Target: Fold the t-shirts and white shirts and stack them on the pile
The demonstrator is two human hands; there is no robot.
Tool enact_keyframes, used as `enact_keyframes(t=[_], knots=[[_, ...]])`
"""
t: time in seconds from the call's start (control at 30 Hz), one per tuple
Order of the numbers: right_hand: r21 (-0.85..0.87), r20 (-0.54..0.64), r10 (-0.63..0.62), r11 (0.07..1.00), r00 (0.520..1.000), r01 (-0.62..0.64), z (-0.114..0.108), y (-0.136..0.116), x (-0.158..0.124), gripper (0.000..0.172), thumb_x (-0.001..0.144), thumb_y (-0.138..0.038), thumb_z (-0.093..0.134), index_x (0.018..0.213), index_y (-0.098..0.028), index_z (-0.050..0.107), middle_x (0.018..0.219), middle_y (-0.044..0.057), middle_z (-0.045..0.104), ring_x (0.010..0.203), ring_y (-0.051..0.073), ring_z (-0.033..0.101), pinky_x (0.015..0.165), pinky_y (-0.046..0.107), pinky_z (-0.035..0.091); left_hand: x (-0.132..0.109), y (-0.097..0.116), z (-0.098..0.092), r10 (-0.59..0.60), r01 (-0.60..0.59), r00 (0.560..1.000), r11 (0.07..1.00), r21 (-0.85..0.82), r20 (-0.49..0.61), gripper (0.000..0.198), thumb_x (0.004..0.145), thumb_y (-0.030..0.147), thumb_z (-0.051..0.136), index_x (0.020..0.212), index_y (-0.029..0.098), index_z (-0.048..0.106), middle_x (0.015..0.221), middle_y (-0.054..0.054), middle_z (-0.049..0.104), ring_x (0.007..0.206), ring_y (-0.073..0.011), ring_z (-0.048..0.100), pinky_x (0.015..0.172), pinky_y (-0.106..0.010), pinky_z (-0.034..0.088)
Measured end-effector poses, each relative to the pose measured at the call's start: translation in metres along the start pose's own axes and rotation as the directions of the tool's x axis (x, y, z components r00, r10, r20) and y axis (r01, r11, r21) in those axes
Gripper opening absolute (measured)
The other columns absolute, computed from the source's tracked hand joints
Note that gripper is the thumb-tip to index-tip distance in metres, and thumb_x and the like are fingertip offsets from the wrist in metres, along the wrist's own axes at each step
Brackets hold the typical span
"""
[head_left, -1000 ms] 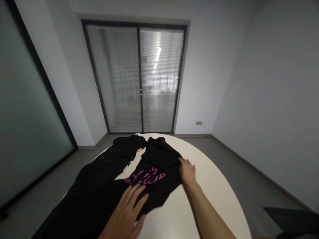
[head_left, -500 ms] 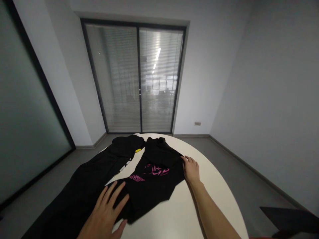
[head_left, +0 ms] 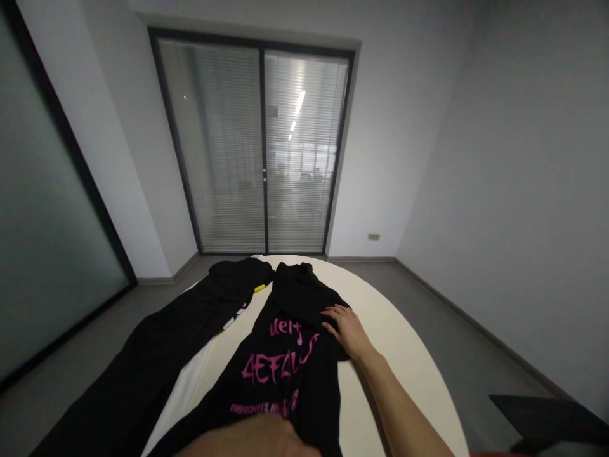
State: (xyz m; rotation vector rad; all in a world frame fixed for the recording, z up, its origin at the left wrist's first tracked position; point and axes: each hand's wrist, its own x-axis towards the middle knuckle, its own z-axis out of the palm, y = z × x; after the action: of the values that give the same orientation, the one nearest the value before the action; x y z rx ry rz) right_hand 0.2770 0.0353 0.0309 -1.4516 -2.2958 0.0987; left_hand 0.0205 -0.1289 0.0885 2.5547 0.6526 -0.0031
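Note:
A black top (head_left: 266, 355) with pink lettering lies spread over the white round table (head_left: 404, 355). My right hand (head_left: 348, 330) rests on its upper right part, fingers stretched out over the cloth. At the bottom edge of the view, my left hand (head_left: 252, 437) is over the lower part of the top, just below the smallest line of print. That hand is blurred and its fingers are hidden, so its grip does not show.
Left of the top lies a second black garment (head_left: 143, 355) with white marks along its edge. A small yellow piece (head_left: 259, 288) is beside it. Beyond the table stand glazed doors (head_left: 264, 146) with blinds. A dark flat object (head_left: 547, 416) is at the lower right.
The bunched lower part of the top has been drawn out toward me, baring more pink lettering. My left hand has moved down and right; my right hand has slid slightly inward onto the cloth.

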Motion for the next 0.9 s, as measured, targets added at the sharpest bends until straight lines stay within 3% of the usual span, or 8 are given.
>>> enact_keyframes(t=[0.07,0.13,0.27,0.4,0.53,0.63,0.77,0.9], knots=[[-0.005,-0.024,-0.005,1.0,1.0,0.005,0.001,0.006,0.001,0.03,0.097,-0.035,0.054,0.121,-0.026,0.069,0.132,0.007,0.064,0.131,0.025,0.049,0.111,0.044,0.035,0.008,-0.004,-0.03,-0.088,0.07,0.979,0.992,-0.102,-0.184,0.024,0.096,0.027,0.052,0.115,0.03,0.066,0.094,0.003,0.075,0.08,-0.0134,0.07,0.073,-0.022,0.051],[-0.008,-0.041,0.002,1.0,0.999,-0.002,0.0,0.01,0.001,0.028,0.097,-0.032,0.054,0.119,-0.026,0.07,0.132,0.006,0.064,0.129,0.023,0.051,0.11,0.043,0.037,0.017,-0.016,-0.046,-0.258,0.246,0.878,0.966,-0.082,-0.403,0.034,0.093,0.031,0.055,0.127,0.027,0.062,0.121,-0.004,0.07,0.112,-0.0203,0.065,0.1,-0.033,0.048],[0.009,-0.075,0.054,0.999,0.996,-0.053,-0.004,0.01,0.001,0.027,0.096,-0.03,0.055,0.117,-0.028,0.071,0.132,0.005,0.064,0.125,0.022,0.054,0.107,0.04,0.04,0.032,-0.049,-0.029,-0.349,0.38,0.882,0.924,0.042,-0.316,0.073,0.086,0.05,0.063,0.151,0.025,0.04,0.161,-0.015,0.032,0.147,-0.0378,0.031,0.117,-0.059,0.028],[0.05,-0.102,0.14,0.99,0.985,-0.135,-0.007,0.002,0.001,0.026,0.093,-0.029,0.057,0.113,-0.027,0.073,0.132,0.006,0.063,0.125,0.024,0.053,0.108,0.041,0.038,0.035,-0.073,-0.009,-0.303,0.362,0.881,0.926,0.106,-0.363,0.068,0.09,0.054,0.057,0.151,0.031,0.041,0.162,-0.01,0.033,0.149,-0.0382,0.025,0.118,-0.061,0.024],[0.292,-0.124,0.235,0.937,0.964,-0.191,-0.005,0.0,0.003,0.025,0.087,-0.03,0.057,0.104,-0.023,0.074,0.123,0.006,0.068,0.118,0.023,0.059,0.107,0.039,0.039,0.037,-0.086,-0.028,-0.237,0.31,0.87,0.945,0.106,-0.432,0.043,0.095,0.049,0.051,0.132,0.029,0.062,0.136,-0.005,0.062,0.13,-0.0279,0.052,0.113,-0.049,0.037],[0.574,-0.114,0.363,0.784,0.925,-0.236,-0.003,0.005,0.006,0.026,0.084,-0.035,0.055,0.093,-0.019,0.073,0.1,0.005,0.074,0.099,0.022,0.066,0.094,0.035,0.047,0.042,-0.095,-0.037,-0.268,0.392,0.755,0.916,0.083,-0.599,0.036,0.102,0.037,0.038,0.116,0.023,0.069,0.115,-0.006,0.07,0.111,-0.0217,0.061,0.106,-0.043,0.045],[0.867,-0.088,0.611,0.437,0.787,-0.242,-0.004,0.016,0.01,0.028,0.078,-0.046,0.06,0.077,-0.018,0.063,0.07,0.0,0.066,0.071,0.018,0.063,0.067,0.028,0.05,0.047,-0.11,-0.022,-0.251,0.547,0.584,0.825,0.144,-0.772,0.033,0.097,0.032,0.047,0.121,0.022,0.068,0.146,-0.01,0.051,0.139,-0.0314,0.04,0.116,-0.055,0.032],[0.991,-0.033,0.85,0.097,0.526,-0.094,-0.009,0.035,0.006,0.03,0.075,-0.048,0.063,0.087,-0.021,0.055,0.069,-0.003,0.061,0.058,0.014,0.059,0.053,0.023,0.048,0.044,-0.123,-0.011,-0.364,0.695,0.488,0.712,0.1,-0.793,0.042,0.098,0.041,0.046,0.132,0.023,0.064,0.155,-0.013,0.042,0.144,-0.0383,0.034,0.117,-0.059,0.027]])
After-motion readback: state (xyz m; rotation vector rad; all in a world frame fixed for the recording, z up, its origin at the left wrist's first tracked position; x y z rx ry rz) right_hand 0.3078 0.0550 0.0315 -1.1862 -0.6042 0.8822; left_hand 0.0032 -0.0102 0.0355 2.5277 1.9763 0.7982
